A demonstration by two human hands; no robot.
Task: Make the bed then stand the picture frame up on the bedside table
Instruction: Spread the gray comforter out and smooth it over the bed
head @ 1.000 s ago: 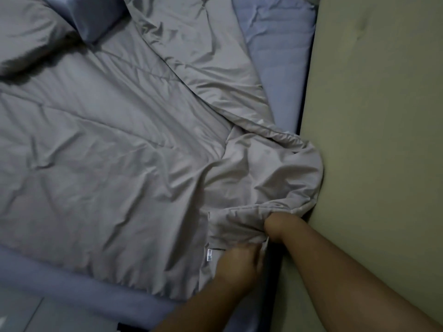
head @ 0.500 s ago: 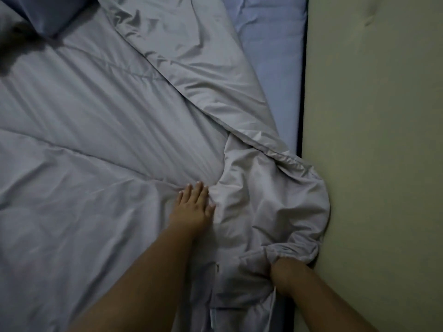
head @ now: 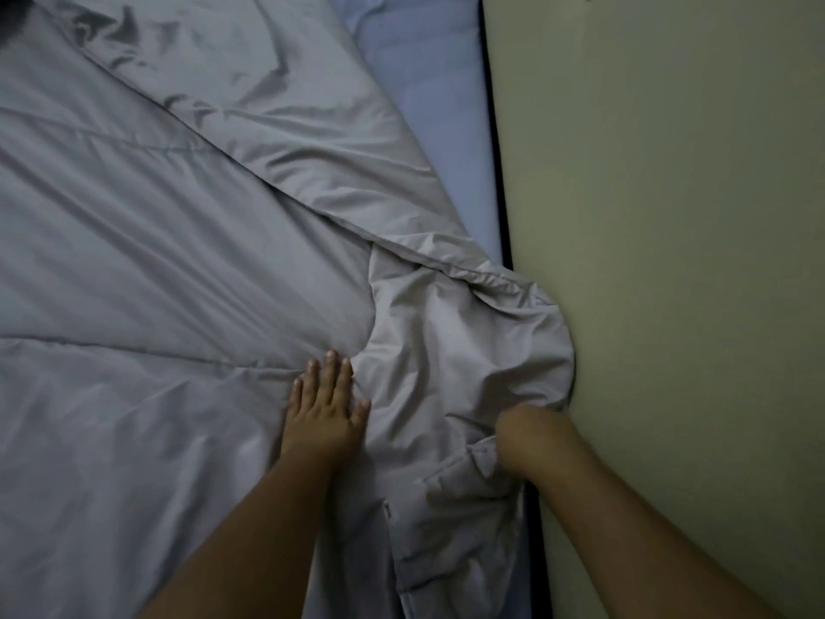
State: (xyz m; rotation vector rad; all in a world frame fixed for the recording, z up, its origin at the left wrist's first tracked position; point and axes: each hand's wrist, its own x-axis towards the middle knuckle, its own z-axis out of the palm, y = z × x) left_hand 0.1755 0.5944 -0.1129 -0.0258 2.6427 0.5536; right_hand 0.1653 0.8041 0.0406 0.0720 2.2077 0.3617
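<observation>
A grey duvet [head: 178, 306] covers most of the bed, with its right corner bunched into a rumpled lump [head: 473, 350] against the wall. My left hand [head: 328, 402] lies flat on the duvet, fingers straight, just left of the lump. My right hand [head: 518, 435] grips the bunched corner at its lower edge; its fingers are buried in the cloth. A strip of blue fitted sheet [head: 437, 127] shows between the duvet and the wall. The picture frame and bedside table are out of view.
A pale beige wall [head: 669, 261] runs down the whole right side, hard against the bed. A narrow dark gap [head: 497, 172] separates mattress and wall. The room is dim.
My left hand left the duvet corner and moved up to lie flat on the cover. My right hand kept hold of the corner. The view shifted closer over the bed.
</observation>
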